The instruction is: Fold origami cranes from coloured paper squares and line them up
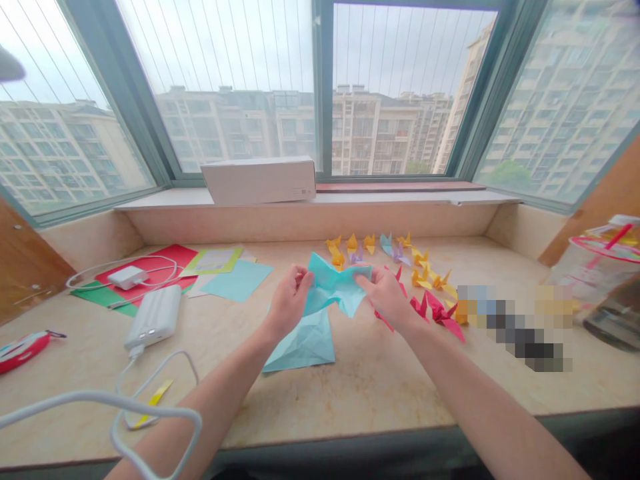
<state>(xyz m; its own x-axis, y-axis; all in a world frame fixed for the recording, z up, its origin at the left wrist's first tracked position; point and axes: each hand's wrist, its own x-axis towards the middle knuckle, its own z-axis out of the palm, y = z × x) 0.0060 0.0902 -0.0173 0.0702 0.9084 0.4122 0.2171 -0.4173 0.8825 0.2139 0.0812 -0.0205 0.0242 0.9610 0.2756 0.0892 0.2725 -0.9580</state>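
My left hand (289, 300) and my right hand (384, 297) both pinch a pale blue sheet of origami paper (333, 287), folded into a creased, pointed shape and held just above the stone counter (370, 400). Under my left hand lies a second creased blue paper (300, 343). Red origami cranes (435, 313) sit beside and partly behind my right hand. Farther back, a curving row of small yellow, blue and purple origami cranes (370, 244) stands on the counter.
To the left lie a white power bank (153, 317), a white charger (127, 277) with cables, and red, green and teal paper sheets (237, 280). A clear plastic cup (595, 267) stands at right beside a pixelated patch (510, 327). A white box (260, 180) sits on the windowsill.
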